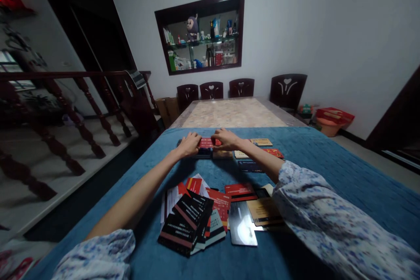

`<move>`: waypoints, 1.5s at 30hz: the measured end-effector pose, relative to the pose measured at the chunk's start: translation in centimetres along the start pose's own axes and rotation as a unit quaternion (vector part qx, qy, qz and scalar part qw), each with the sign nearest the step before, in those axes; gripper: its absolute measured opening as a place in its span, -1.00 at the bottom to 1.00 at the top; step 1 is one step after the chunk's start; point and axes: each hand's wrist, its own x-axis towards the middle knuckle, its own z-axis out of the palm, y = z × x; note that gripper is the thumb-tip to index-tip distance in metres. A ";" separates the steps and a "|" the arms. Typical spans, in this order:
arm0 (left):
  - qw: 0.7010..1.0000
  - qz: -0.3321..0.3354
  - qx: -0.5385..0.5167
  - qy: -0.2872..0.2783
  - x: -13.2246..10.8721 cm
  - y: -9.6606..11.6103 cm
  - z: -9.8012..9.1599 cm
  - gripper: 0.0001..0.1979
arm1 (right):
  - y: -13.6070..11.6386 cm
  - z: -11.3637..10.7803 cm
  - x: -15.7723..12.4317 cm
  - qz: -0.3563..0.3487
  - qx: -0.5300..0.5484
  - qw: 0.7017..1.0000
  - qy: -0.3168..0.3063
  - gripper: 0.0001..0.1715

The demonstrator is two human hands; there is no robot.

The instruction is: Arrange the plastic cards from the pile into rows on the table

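Note:
Over the far part of the blue cloth, my left hand (pixel 190 143) and my right hand (pixel 227 139) hold a red card (pixel 206 142) between them, one at each end. Fingers of both hands are closed around its edges. Just below it lie a dark card (pixel 204 154) and a brownish card (pixel 223 155), partly covered by my hands. Beside my right forearm are a yellow card (pixel 261 142), a red patterned card (pixel 274 153) and a dark blue card (pixel 247 166). Closer to me, black striped cards (pixel 193 214) overlap red ones, next to a silver card (pixel 243 223) and a gold card (pixel 265 211).
A blue cloth (pixel 144 175) covers the near part of the table, and a marbled tabletop (pixel 229 111) extends beyond it. Dark chairs (pixel 288 89) stand along the far wall. To the left runs a wooden railing (pixel 82 87); a red bag (pixel 334 116) sits right.

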 end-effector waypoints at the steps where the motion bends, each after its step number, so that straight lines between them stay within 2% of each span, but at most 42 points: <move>1: 1.000 -0.004 -0.001 -0.004 0.3 -0.2 0.1 -0.61 | 0.1 0.1 0.4 0.002 0.000 1.000 -0.004 -0.62; 11: 0.999 -0.031 -0.007 -0.034 3.5 -2.6 1.8 -0.59 | 0.6 1.1 3.7 0.012 -0.002 0.999 -0.034 -0.57; 19: 0.997 -0.046 -0.006 -0.057 5.3 -3.2 2.6 -0.65 | 1.3 2.6 5.5 0.039 -0.002 0.998 -0.058 -0.61; 35: 0.992 -0.058 -0.010 -0.110 7.2 -3.6 3.9 -0.68 | 1.0 2.9 5.8 0.061 -0.005 0.994 -0.094 -0.57; 45: 0.991 -0.059 -0.005 -0.123 7.8 -3.8 3.9 -0.67 | 1.3 3.4 6.2 0.059 0.009 0.992 -0.109 -0.56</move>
